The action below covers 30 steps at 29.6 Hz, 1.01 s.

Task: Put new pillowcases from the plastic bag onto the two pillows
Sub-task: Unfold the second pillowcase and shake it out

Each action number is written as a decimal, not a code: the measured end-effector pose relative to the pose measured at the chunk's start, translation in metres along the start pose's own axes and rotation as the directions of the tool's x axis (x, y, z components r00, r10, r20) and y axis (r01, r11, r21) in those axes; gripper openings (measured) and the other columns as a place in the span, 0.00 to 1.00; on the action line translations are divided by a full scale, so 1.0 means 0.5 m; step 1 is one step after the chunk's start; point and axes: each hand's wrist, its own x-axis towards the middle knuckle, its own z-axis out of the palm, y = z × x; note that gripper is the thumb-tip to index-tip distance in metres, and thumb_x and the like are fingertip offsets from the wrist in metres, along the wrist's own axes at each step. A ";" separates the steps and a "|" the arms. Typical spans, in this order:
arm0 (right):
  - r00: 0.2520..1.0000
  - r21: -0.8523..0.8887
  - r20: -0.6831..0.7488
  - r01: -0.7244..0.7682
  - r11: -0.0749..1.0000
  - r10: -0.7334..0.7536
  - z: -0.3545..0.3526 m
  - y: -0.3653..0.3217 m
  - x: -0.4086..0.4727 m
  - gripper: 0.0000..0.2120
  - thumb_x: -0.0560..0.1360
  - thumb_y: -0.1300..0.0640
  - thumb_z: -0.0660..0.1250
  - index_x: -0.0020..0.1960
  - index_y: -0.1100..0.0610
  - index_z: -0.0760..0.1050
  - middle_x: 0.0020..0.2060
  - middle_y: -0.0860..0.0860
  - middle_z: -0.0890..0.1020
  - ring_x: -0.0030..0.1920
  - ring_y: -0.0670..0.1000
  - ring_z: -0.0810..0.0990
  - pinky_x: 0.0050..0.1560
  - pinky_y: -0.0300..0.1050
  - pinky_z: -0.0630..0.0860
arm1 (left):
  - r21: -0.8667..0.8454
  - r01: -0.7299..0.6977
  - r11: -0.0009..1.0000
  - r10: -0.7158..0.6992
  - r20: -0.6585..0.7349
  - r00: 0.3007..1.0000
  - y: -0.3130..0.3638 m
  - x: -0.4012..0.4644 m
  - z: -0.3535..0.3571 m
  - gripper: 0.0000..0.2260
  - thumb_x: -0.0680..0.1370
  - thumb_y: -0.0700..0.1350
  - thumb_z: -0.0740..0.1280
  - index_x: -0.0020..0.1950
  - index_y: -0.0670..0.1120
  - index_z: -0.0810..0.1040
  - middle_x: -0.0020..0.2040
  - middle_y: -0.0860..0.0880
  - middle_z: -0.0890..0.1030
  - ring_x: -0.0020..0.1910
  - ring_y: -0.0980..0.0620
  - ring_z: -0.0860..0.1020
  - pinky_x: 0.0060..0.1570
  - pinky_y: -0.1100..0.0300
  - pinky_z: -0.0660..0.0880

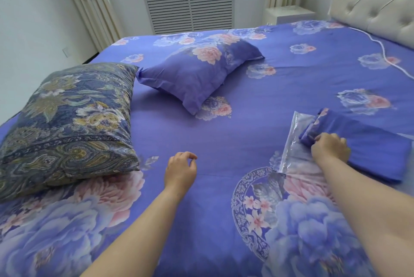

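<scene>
A pillow in a dark blue paisley case lies at the left of the bed. Farther back, in the middle, lies a second pillow in a purple flowered case. At the right, a folded purple pillowcase rests on a clear plastic bag. My right hand grips the near corner of that folded cloth, fingers curled over its rolled edge. My left hand hovers over the sheet in the middle, fingers loosely curled, holding nothing.
The bed is covered with a purple flowered sheet. A tufted white headboard stands at the right, with a white cord along it. A radiator grille, a window and curtains are at the back, plus a white nightstand.
</scene>
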 end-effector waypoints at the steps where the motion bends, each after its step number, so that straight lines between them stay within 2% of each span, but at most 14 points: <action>1: 0.998 0.063 -0.049 0.032 0.997 -0.029 0.000 -0.009 -0.003 0.15 0.76 0.61 0.59 0.61 0.56 0.75 0.62 0.59 0.74 0.64 0.61 0.68 0.60 0.53 0.66 | -0.005 -0.003 1.000 0.003 0.001 1.000 0.003 -0.003 0.000 0.08 0.77 0.42 0.62 0.52 0.50 0.79 0.55 0.49 0.78 0.57 0.47 0.73 0.52 0.55 0.70; 5: 0.977 0.281 -0.176 0.168 0.945 -0.121 -0.018 -0.059 -0.026 0.11 0.77 0.61 0.57 0.58 0.58 0.72 0.55 0.61 0.79 0.58 0.62 0.74 0.55 0.53 0.66 | -0.051 -0.043 0.998 0.044 0.015 0.999 0.040 -0.008 0.001 0.07 0.78 0.43 0.62 0.51 0.50 0.79 0.53 0.51 0.79 0.56 0.49 0.74 0.49 0.57 0.70; 10: 0.970 0.543 -0.089 0.238 0.805 -0.227 -0.086 -0.122 -0.088 0.09 0.80 0.56 0.56 0.57 0.56 0.70 0.52 0.60 0.80 0.52 0.63 0.78 0.44 0.48 0.66 | -0.180 -0.144 0.973 0.158 0.067 0.985 0.118 -0.020 -0.003 0.08 0.79 0.46 0.63 0.56 0.49 0.79 0.56 0.52 0.80 0.58 0.52 0.75 0.52 0.60 0.70; 11: 0.954 0.608 -0.059 0.269 0.747 -0.295 -0.109 -0.141 -0.107 0.08 0.79 0.57 0.57 0.56 0.56 0.71 0.51 0.58 0.81 0.51 0.61 0.78 0.44 0.47 0.66 | -0.205 -0.167 0.964 0.190 0.100 0.977 0.134 -0.024 -0.005 0.11 0.78 0.48 0.64 0.60 0.50 0.77 0.59 0.52 0.79 0.61 0.52 0.75 0.55 0.60 0.70; 13: 0.887 0.753 -0.001 0.305 0.584 -0.462 -0.170 -0.177 -0.158 0.03 0.78 0.56 0.60 0.48 0.53 0.72 0.40 0.53 0.81 0.42 0.54 0.79 0.44 0.46 0.71 | -0.270 -0.208 0.940 0.261 0.180 0.948 0.166 -0.041 -0.018 0.22 0.77 0.52 0.66 0.70 0.51 0.69 0.66 0.53 0.73 0.66 0.54 0.70 0.61 0.59 0.68; 16: 0.802 0.874 0.002 0.289 0.391 -0.597 -0.268 -0.210 -0.225 0.06 0.78 0.55 0.61 0.42 0.49 0.71 0.31 0.45 0.78 0.30 0.42 0.76 0.37 0.40 0.72 | -0.366 -0.192 0.911 0.280 0.206 0.938 0.199 -0.057 -0.044 0.35 0.73 0.55 0.70 0.76 0.56 0.56 0.74 0.54 0.63 0.72 0.54 0.62 0.69 0.54 0.64; 19: 0.745 0.987 -0.016 0.119 0.110 -0.666 -0.357 -0.218 -0.279 0.08 0.80 0.59 0.59 0.43 0.53 0.73 0.29 0.44 0.79 0.30 0.41 0.76 0.34 0.35 0.73 | -0.389 -0.203 0.899 0.272 0.129 0.954 0.203 -0.060 -0.082 0.37 0.72 0.53 0.72 0.76 0.56 0.55 0.75 0.52 0.61 0.73 0.52 0.60 0.70 0.52 0.61; 21: 0.686 0.997 -0.021 -0.039 -0.065 -0.728 -0.406 -0.216 -0.304 0.08 0.80 0.60 0.59 0.44 0.56 0.74 0.31 0.47 0.80 0.31 0.44 0.77 0.33 0.35 0.75 | -0.427 -0.234 0.873 0.312 0.123 0.942 0.209 -0.066 -0.102 0.36 0.72 0.52 0.73 0.75 0.56 0.58 0.73 0.53 0.63 0.72 0.54 0.61 0.70 0.55 0.61; 22: 0.638 0.989 -0.027 -0.093 -0.112 -0.769 -0.426 -0.215 -0.316 0.08 0.79 0.59 0.59 0.44 0.57 0.74 0.33 0.50 0.80 0.33 0.46 0.78 0.35 0.37 0.76 | -0.468 -0.241 0.850 0.335 0.127 0.933 0.214 -0.071 -0.111 0.33 0.72 0.51 0.73 0.73 0.56 0.62 0.71 0.53 0.66 0.69 0.55 0.64 0.67 0.57 0.63; 24: 0.540 0.980 -0.040 -0.141 -0.137 -0.841 -0.456 -0.213 -0.337 0.05 0.77 0.57 0.62 0.45 0.58 0.75 0.37 0.54 0.79 0.37 0.50 0.78 0.40 0.40 0.76 | -0.551 -0.243 0.798 0.371 0.133 0.919 0.226 -0.079 -0.126 0.20 0.71 0.48 0.74 0.61 0.56 0.74 0.59 0.53 0.77 0.58 0.57 0.73 0.57 0.61 0.69; 26: 0.528 0.977 -0.042 -0.156 -0.145 -0.848 -0.469 -0.212 -0.348 0.04 0.75 0.60 0.64 0.49 0.59 0.74 0.39 0.54 0.80 0.38 0.50 0.79 0.42 0.42 0.77 | -0.560 -0.238 0.794 0.378 0.147 0.914 0.232 -0.088 -0.140 0.06 0.70 0.49 0.72 0.45 0.53 0.78 0.42 0.54 0.80 0.41 0.60 0.74 0.44 0.58 0.72; 28: 0.644 0.989 -0.020 -0.097 -0.108 -0.765 -0.469 -0.212 -0.345 0.08 0.74 0.65 0.65 0.54 0.59 0.73 0.41 0.54 0.82 0.39 0.50 0.80 0.44 0.43 0.78 | -0.546 -0.210 0.811 0.336 0.140 0.931 0.220 -0.091 -0.155 0.07 0.73 0.48 0.70 0.36 0.51 0.76 0.32 0.57 0.75 0.33 0.61 0.69 0.38 0.59 0.70; 29: 0.738 0.998 -0.040 0.062 0.008 -0.673 -0.464 -0.209 -0.339 0.11 0.75 0.64 0.66 0.57 0.59 0.71 0.44 0.54 0.82 0.41 0.51 0.80 0.47 0.45 0.78 | -0.547 -0.189 0.815 0.300 0.120 0.946 0.209 -0.091 -0.162 0.09 0.74 0.47 0.70 0.34 0.48 0.75 0.30 0.56 0.73 0.31 0.59 0.68 0.36 0.59 0.67; 30: 0.812 0.919 -0.105 0.300 0.256 -0.574 -0.458 -0.204 -0.330 0.15 0.75 0.61 0.67 0.61 0.58 0.69 0.50 0.56 0.79 0.46 0.53 0.79 0.51 0.49 0.76 | -0.549 -0.168 0.819 0.257 0.089 0.962 0.200 -0.091 -0.169 0.12 0.75 0.46 0.69 0.33 0.45 0.73 0.29 0.53 0.69 0.30 0.57 0.65 0.35 0.59 0.65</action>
